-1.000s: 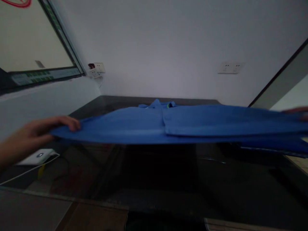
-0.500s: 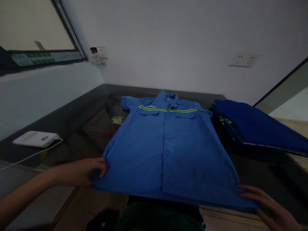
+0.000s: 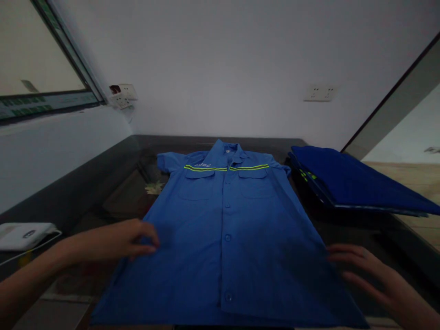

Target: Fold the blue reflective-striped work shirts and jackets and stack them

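Observation:
A blue short-sleeved work shirt (image 3: 254, 238) lies spread front up, collar at the far end. Yellow-green stripes cross its chest above two flap pockets, and buttons run down the middle. Over its lower left side is my left hand (image 3: 127, 240), fingers loosely curled with a gap between thumb and forefinger; no cloth shows in them. My right hand (image 3: 369, 272) is at the lower right edge, fingers spread, fingertips by the cloth. Whether either hand touches the shirt I cannot tell.
Folded darker blue clothing (image 3: 347, 181) lies on the dark table (image 3: 113, 160) at right. A white device (image 3: 25, 234) with a cable sits at left. Pale flower-like shapes (image 3: 154, 188) show beside the shirt. Wall sockets (image 3: 319, 93) are behind.
Both hands have let go of the shirt's lower corners. My left hand now sits farther up the side; the hem lies nearer to me. The view has shifted somewhat.

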